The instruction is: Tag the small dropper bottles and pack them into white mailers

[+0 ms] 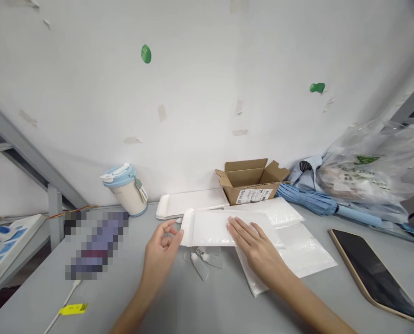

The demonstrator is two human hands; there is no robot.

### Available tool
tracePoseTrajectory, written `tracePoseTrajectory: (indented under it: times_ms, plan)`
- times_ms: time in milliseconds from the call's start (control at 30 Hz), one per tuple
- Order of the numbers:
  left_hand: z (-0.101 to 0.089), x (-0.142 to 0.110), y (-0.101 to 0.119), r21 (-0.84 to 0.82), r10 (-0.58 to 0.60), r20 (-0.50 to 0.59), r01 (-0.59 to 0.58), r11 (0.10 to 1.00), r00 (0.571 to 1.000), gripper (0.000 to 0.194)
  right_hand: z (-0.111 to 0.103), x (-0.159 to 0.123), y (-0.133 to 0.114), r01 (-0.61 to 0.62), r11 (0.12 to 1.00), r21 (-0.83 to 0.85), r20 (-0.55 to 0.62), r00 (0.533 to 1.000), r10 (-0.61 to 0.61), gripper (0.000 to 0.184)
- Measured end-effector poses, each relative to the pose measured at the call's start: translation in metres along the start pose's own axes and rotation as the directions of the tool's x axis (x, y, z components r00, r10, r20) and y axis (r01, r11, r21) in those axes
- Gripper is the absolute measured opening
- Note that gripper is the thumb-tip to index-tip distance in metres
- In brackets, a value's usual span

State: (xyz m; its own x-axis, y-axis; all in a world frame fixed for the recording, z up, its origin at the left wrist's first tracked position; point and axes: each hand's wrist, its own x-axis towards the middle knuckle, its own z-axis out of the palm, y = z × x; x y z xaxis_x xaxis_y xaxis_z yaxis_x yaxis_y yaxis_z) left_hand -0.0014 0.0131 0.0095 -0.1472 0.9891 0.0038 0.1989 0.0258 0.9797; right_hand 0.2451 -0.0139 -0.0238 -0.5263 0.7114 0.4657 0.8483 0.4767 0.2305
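Observation:
A white padded envelope (210, 227) lies crosswise in front of me, its flap end to the left. My left hand (163, 241) is at that end, fingers curled, with the thumb against the flap's edge; the contact of the other fingertips is partly hidden. Flat on the envelope's right part rests my right hand (250, 241), fingers stretched out and thumb apart. Beneath its right side are more white padded envelopes (306, 250), overlapping each other. Several small clear plastic tags (200, 266) with white loops lie on the table just below the envelope's front edge.
Behind stand a white padded envelope stack (196, 202) and an open cardboard box (250, 185). A tumbler (128, 192) and a pixelated object (98, 246) with a cable are left. Right are a blue folded umbrella (307, 199), a plastic bag (366, 167) and a phone (373, 269).

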Motion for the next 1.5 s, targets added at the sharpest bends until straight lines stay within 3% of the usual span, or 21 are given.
tracePoseTrajectory:
  times_ms: [100, 200, 333, 500, 667, 967, 1200, 1400, 1500]
  plan:
    - [-0.007, 0.006, 0.003, -0.05, -0.138, 0.168, 0.148, 0.988, 0.976, 0.04, 0.0, 0.001, -0.005, 0.007, 1.0, 0.022, -0.018, 1.0, -0.006, 0.067]
    - [-0.006, 0.003, 0.002, -0.093, -0.198, 0.397, 0.254, 0.963, 0.896, 0.032, -0.001, 0.002, -0.012, -0.021, 0.998, 0.054, 0.023, 1.0, 0.02, 0.075]
    - [0.006, -0.006, -0.004, -0.025, -0.138, 0.492, 0.173, 0.985, 0.859, 0.032, -0.008, 0.004, -0.018, -0.098, 0.988, 0.118, 0.117, 0.99, 0.084, 0.078]
    - [0.02, -0.02, -0.007, 0.056, -0.081, 0.617, 0.059, 0.997, 0.783, 0.035, -0.018, 0.004, -0.02, -0.088, 0.967, 0.24, 0.181, 0.983, 0.044, 0.085]
    - [0.024, -0.03, -0.007, 0.062, -0.065, 0.698, 0.031, 0.998, 0.713, 0.035, -0.027, 0.006, -0.025, -0.064, 0.945, 0.321, 0.185, 0.983, 0.003, 0.093]
    - [0.022, -0.028, -0.009, 0.043, -0.122, 0.597, 0.12, 0.992, 0.793, 0.04, -0.025, 0.004, -0.024, 0.002, 0.94, 0.34, 0.07, 0.997, -0.027, 0.086]
    - [0.014, -0.018, -0.009, 0.161, -0.233, 0.533, 0.174, 0.972, 0.813, 0.039, -0.023, 0.008, -0.021, -0.056, 0.927, 0.371, 0.086, 0.996, 0.025, 0.075]
    - [0.004, -0.007, -0.006, 0.231, -0.181, 0.492, 0.072, 0.97, 0.852, 0.041, -0.016, 0.007, -0.009, -0.082, 0.961, 0.265, -0.009, 0.996, 0.087, 0.065]
    - [-0.005, 0.001, -0.004, 0.304, -0.11, 0.453, -0.038, 0.952, 0.885, 0.033, -0.009, 0.006, 0.001, -0.175, 0.961, 0.215, -0.048, 0.981, 0.189, 0.058]
